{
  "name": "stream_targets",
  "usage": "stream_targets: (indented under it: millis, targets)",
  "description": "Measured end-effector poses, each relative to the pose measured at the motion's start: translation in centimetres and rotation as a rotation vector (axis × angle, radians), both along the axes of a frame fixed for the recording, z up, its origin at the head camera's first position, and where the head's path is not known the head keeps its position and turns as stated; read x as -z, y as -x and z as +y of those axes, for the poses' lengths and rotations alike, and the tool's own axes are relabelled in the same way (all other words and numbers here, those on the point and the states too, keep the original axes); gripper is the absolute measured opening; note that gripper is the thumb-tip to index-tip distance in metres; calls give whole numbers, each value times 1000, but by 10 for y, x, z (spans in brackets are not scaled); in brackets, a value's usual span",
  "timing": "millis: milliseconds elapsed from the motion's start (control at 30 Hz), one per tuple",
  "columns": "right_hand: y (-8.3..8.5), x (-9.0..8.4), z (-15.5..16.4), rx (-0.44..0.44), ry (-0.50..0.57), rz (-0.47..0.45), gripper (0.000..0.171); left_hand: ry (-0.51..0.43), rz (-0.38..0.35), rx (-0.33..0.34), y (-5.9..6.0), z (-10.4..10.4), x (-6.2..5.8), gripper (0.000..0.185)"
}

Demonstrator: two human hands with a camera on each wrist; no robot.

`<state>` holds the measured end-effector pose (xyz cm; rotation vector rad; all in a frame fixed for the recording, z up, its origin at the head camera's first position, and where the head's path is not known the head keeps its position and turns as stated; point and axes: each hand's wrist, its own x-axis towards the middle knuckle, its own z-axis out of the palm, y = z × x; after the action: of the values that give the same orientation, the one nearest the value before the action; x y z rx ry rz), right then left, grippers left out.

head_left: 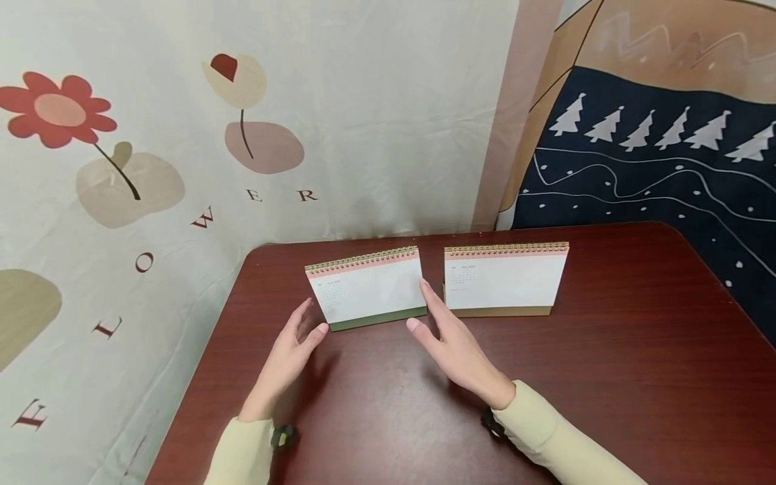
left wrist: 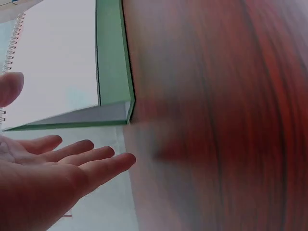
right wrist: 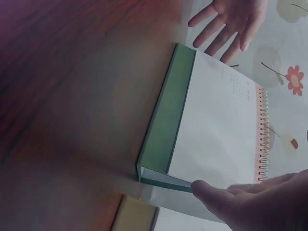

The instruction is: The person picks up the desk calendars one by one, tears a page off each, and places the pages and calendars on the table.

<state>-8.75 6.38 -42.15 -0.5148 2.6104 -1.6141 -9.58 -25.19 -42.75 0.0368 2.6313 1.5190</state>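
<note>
A spiral-bound desk calendar with a green base (head_left: 370, 286) stands on the table, turned slightly at an angle. My left hand (head_left: 291, 353) is beside its left edge, fingers extended; the left wrist view shows a gap between those fingers and the calendar's side. At the opposite edge is my right hand (head_left: 455, 347), fingers straight, the thumb close to the calendar's lower right side. Whether the right fingers touch the edge cannot be told. To the right stands a second desk calendar with a tan base (head_left: 506, 281), just past the right fingertips.
Both calendars stand near the back of the dark red wooden table (head_left: 376, 411). Behind it hangs a pale cloth (head_left: 388, 121) with printed flowers. A dark blue cloth with white trees (head_left: 655, 162) hangs at the right.
</note>
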Motion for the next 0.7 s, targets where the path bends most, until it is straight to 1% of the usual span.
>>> stream_targets:
  millis: [300, 467, 567, 700]
  targets:
    - [9, 6, -10, 42, 88, -64, 83, -128, -24, -26, 5, 7, 3, 71]
    - [16, 9, -15, 91, 123, -91, 84, -134, -43, -50, 8, 8, 5, 70]
    - [19, 11, -16, 113, 122, -93, 81, -125, -60, -64, 9, 8, 6, 68]
    - [22, 12, -17, 121, 100, -99, 79, -96, -67, -77, 10, 8, 8, 67]
